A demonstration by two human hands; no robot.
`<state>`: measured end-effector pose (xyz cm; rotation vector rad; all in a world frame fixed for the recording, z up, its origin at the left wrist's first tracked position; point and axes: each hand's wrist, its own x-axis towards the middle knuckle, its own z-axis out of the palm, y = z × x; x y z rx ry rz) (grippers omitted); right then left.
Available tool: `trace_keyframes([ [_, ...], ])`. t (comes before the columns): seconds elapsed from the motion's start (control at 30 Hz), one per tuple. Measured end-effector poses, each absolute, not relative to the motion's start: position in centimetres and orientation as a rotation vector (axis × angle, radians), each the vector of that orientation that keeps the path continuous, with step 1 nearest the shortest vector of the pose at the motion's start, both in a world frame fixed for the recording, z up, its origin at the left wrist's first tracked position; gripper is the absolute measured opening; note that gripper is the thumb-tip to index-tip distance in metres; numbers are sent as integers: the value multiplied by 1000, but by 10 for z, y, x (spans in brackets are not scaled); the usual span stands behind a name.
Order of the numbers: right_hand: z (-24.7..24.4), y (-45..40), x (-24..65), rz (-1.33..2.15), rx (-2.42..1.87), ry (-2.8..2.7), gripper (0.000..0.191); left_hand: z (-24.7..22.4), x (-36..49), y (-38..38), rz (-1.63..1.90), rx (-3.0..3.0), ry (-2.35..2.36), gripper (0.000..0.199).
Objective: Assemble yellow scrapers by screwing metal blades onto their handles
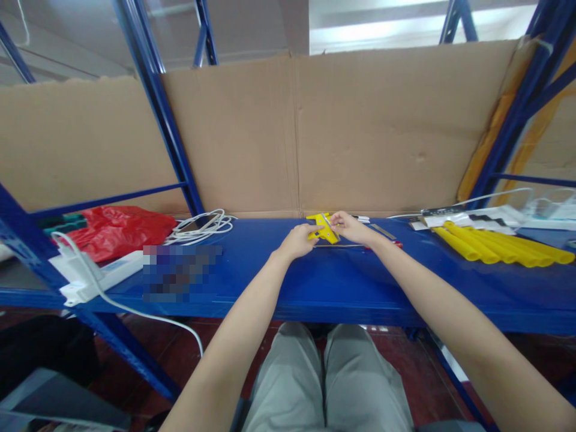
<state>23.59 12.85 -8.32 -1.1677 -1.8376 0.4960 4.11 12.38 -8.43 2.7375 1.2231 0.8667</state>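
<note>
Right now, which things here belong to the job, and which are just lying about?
Likely in the job:
yellow piece with projecting ends, held by the left hand, right hand at it
possibly the red item nearby

Likely lying about:
red plastic bag
white power strip
yellow tubes

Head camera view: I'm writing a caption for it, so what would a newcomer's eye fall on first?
Probably the crumpled red bag, bright at the left end of the blue shelf, and the row of yellow tubes at its right end. Between them, near the middle, a small yellow piece stands out, held in the left hand with the right hand's fingers close at its other side.
</note>
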Motion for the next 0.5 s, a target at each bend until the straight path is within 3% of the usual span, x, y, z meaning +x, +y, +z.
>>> trace_keyframes([
  [0.2,-68,109,226,879,-1225,-1690,25,-83,40,120,900,2781,1241,45],
  [0.5,-70,111,224,949,-1169,-1519,24,-82,42,112,803,2886,1233,40],
])
